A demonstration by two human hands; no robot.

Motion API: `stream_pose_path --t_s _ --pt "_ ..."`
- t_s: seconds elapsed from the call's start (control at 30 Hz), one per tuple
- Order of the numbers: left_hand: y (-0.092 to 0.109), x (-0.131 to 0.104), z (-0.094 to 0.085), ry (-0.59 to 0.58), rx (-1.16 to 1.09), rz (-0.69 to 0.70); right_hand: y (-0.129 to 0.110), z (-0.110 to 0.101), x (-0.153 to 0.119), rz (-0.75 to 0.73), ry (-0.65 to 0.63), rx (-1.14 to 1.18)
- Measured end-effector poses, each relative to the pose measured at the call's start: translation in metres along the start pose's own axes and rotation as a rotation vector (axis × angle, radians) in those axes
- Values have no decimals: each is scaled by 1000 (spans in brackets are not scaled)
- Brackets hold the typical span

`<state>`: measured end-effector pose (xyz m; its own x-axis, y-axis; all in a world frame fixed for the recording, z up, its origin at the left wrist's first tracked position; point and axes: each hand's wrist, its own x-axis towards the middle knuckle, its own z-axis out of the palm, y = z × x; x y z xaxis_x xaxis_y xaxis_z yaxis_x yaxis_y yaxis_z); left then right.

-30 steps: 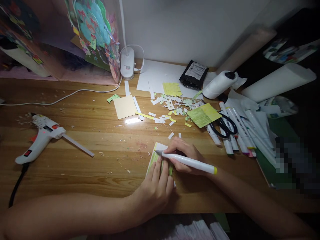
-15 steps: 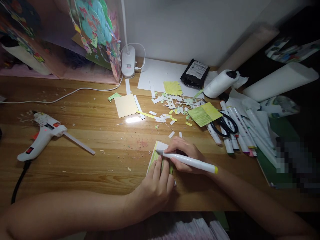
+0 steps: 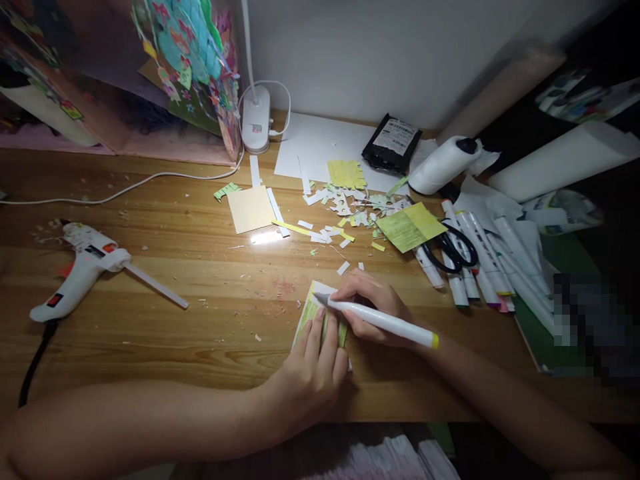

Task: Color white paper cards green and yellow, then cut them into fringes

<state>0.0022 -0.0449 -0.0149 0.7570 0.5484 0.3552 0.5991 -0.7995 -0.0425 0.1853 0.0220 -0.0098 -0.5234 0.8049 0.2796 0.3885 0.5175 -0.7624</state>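
Note:
A white marker point(image 3: 385, 320) with a yellow end is gripped in my right hand point(image 3: 373, 307), its tip on the upper part of a small paper point(image 3: 305, 319). That paper is white at the top and coloured yellow-green below. My left hand point(image 3: 315, 370) lies over the paper's lower part, fingers stretched out and pressing it flat on the table. Part of the paper is hidden beneath those fingers.
A glue gun point(image 3: 83, 270) lies at the left. Paper scraps point(image 3: 345, 203), a cream square point(image 3: 250, 209) and a yellow-green sheet point(image 3: 411, 227) are beyond my hands. Black-handled scissors point(image 3: 453, 247) and several markers point(image 3: 480, 260) lie at the right, a lamp base point(image 3: 256, 123) at the back.
The marker tip has shifted slightly up and to the right on the paper. My left hand has stayed in place, and the view has moved a little.

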Motion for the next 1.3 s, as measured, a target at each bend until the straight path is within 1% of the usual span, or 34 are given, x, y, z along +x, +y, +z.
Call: stream_pose_path --t_s 0.1,0.2,0.3,0.4,0.5,0.6,0.7,0.8,0.9,1.0,1.1,1.2,1.3 --pt "0 0 0 10 -2 1 0 0 0 -27 -3 3" --pt "0 0 0 11 -2 -1 -1 0 0 -14 28 -11" --pt "0 0 1 12 -2 -2 -1 1 0 -40 4 -5" --pt "0 0 1 19 0 -1 -1 1 0 -18 26 -10" --pt "0 0 -1 12 -4 -3 0 1 0 -39 -2 4" --pt "-1 0 -1 2 -4 8 0 1 0 -30 20 -2" --pt "-1 0 -1 4 -8 3 0 0 0 -52 -6 10" --pt "0 0 0 1 -10 2 0 -1 0 -41 13 -11" --pt "0 -1 0 2 -11 5 -1 0 0 -50 -10 -14" --pt "0 0 0 -3 -2 8 -2 0 1 -28 39 -23" --pt "0 0 0 -11 3 6 -2 0 1 -40 47 -9" --pt "1 -1 1 -20 -5 3 -2 0 2 10 91 -45" --pt "0 -1 1 -23 -7 11 -3 -1 3 -6 73 -38"
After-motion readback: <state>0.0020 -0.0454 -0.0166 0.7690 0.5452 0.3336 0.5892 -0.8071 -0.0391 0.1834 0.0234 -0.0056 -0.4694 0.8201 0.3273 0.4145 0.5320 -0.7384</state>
